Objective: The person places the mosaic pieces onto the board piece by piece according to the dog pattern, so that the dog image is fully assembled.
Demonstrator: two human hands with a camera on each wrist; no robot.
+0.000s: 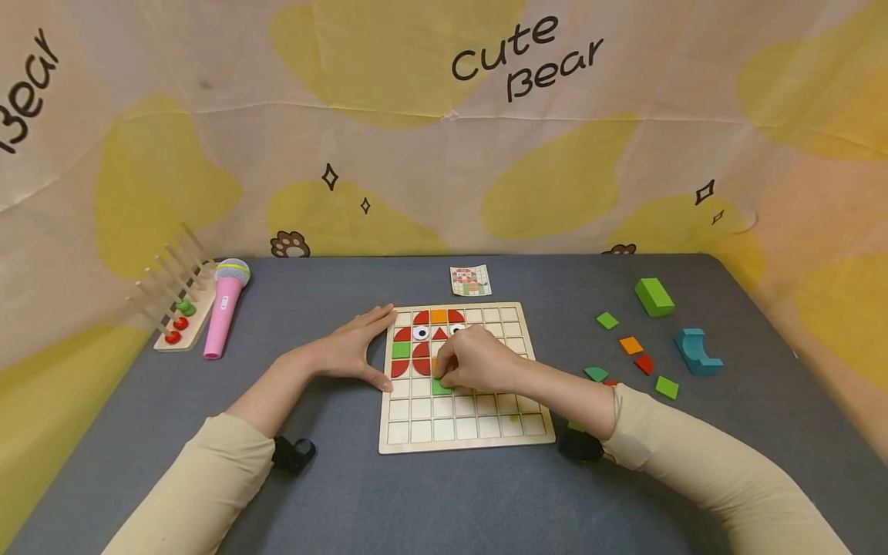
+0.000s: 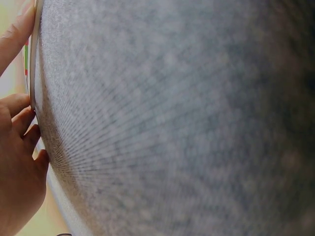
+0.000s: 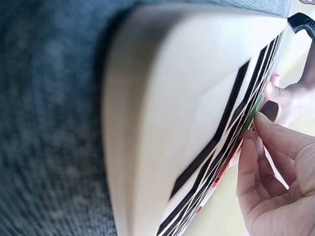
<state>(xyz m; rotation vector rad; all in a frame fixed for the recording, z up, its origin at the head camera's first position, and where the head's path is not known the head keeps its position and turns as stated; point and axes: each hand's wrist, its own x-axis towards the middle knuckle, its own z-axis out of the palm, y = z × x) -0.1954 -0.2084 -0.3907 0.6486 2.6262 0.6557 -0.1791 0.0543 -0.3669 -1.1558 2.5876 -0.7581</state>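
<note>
Right hand [image 1: 475, 361] over middle of wooden puzzle board [image 1: 461, 443], fingertips pinching small green square piece [image 1: 440, 387], piece sitting in board cell. Left hand [image 1: 354, 351] flat, fingers straight, pressing board's left edge, holding nothing. Red half-circles, orange piece, two eye pieces already in top rows of board. Board lies on grey desk [image 1: 444, 501]. Loose green, orange, red pieces to right of board, near big green block [image 1: 654, 297] and blue block [image 1: 697, 352]. Picture card [image 1: 470, 280] just behind board. Pink toy microphone [image 1: 225, 307] far left, beside peg rack [image 1: 176, 308].
</note>
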